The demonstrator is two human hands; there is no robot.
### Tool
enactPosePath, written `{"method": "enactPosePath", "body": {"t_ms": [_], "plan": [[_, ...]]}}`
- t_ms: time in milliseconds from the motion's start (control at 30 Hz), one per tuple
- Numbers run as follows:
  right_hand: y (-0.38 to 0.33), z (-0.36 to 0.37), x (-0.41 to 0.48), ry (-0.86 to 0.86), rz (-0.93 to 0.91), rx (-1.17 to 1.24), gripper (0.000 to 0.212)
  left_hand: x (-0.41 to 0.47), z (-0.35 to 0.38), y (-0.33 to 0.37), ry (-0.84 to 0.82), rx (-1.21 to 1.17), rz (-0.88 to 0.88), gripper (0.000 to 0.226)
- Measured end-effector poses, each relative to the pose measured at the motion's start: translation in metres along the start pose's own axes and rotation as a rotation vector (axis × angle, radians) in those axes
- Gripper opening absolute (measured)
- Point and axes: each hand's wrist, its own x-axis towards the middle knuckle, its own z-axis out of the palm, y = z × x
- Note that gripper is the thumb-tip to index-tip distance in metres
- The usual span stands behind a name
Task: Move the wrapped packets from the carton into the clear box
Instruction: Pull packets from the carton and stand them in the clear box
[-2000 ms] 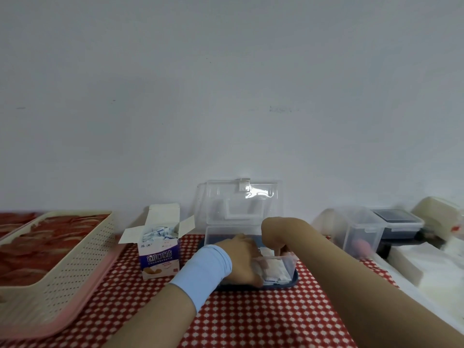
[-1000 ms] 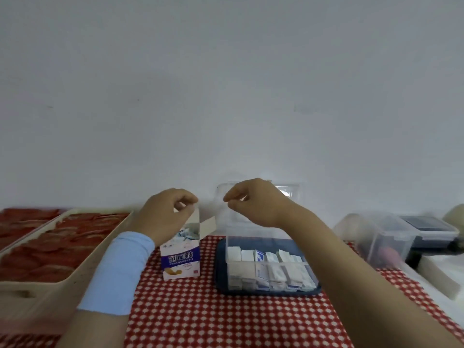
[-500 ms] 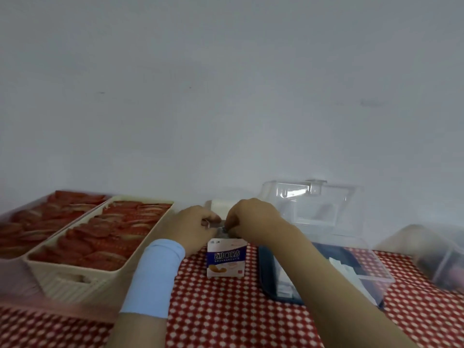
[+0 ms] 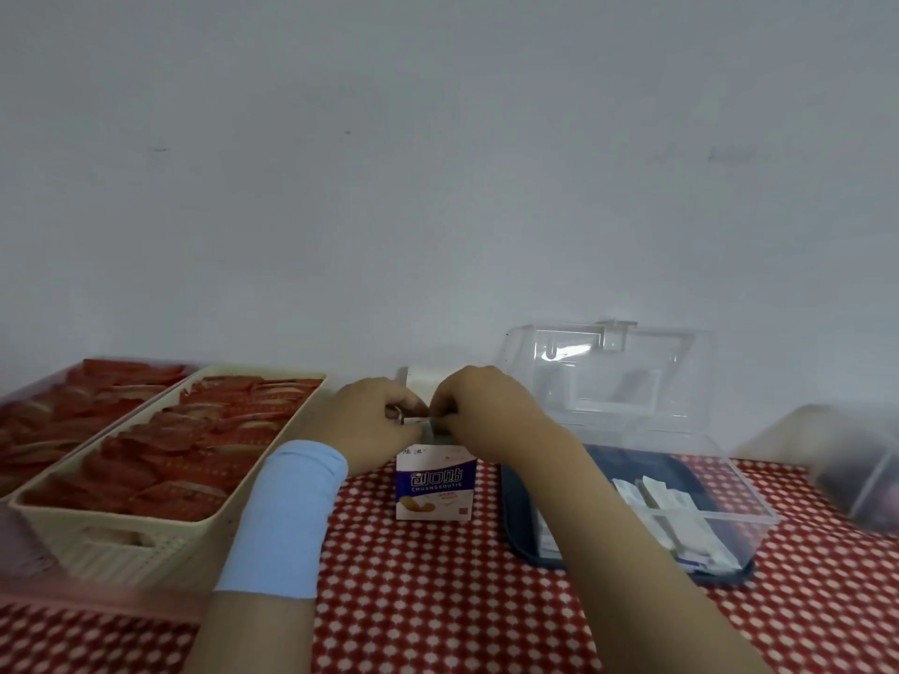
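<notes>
Two bare hands meet above the open mouth of a small carton (image 4: 434, 484); the left hand (image 4: 372, 420) and the right hand (image 4: 479, 411) both have curled fingers, and their tips pinch a small pale item (image 4: 419, 420) between them, probably to draw it up out of the carton; what exactly the item is, the blur hides; a light-blue wristband (image 4: 287, 518) circles the left forearm; the carton, white and blue, stands upright on the worktop (image 4: 438, 605) directly beneath the hands, with one white flap (image 4: 417, 379) raised behind them, so its contents are hidden from view; just to its right sits the clear box (image 4: 729, 515) on a dark blue base (image 4: 518, 532); its lid (image 4: 608, 367) is tipped back towards the wall, leaving the top open for loading; several wrapped packets (image 4: 678, 520) already stand in a row inside; a red-and-white checked cloth (image 4: 827, 600) covers the worktop; to the left a cream basket (image 4: 121, 537) holds red packets (image 4: 194, 430); a blurred clear container (image 4: 851, 474) lies at the far right edge.
</notes>
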Motion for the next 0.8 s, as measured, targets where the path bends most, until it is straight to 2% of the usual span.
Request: {"method": "enactPosePath", "body": {"t_ms": [100, 167, 233, 333, 400, 667, 800], "plan": [[0.006, -0.003, -0.006, 0.08, 0.011, 0.199, 0.011, 0.001, -0.001, 0.003, 0.037, 0.031, 0.019, 0.005], [0.007, -0.005, -0.01, 0.124, 0.01, 0.302, 0.01, 0.001, 0.0, 0.002, 0.073, 0.016, 0.021, 0.014], [0.008, -0.008, -0.012, 0.123, 0.0, 0.351, 0.012, 0.002, 0.001, 0.001, 0.086, -0.014, 0.013, 0.013], [0.014, -0.008, -0.013, 0.077, -0.001, 0.352, 0.025, 0.003, 0.002, 0.0, 0.09, -0.018, 0.013, 0.014], [0.018, -0.008, -0.013, 0.077, 0.015, 0.35, 0.027, 0.004, 0.003, -0.004, 0.089, -0.038, -0.001, 0.014], [0.032, -0.029, -0.021, 0.261, 0.009, 0.435, 0.03, 0.009, 0.002, -0.012, 0.26, -0.203, -0.018, 0.014], [0.029, -0.034, -0.022, 0.293, -0.033, 0.358, 0.033, 0.01, -0.001, -0.01, 0.361, -0.249, -0.032, 0.01]]}}
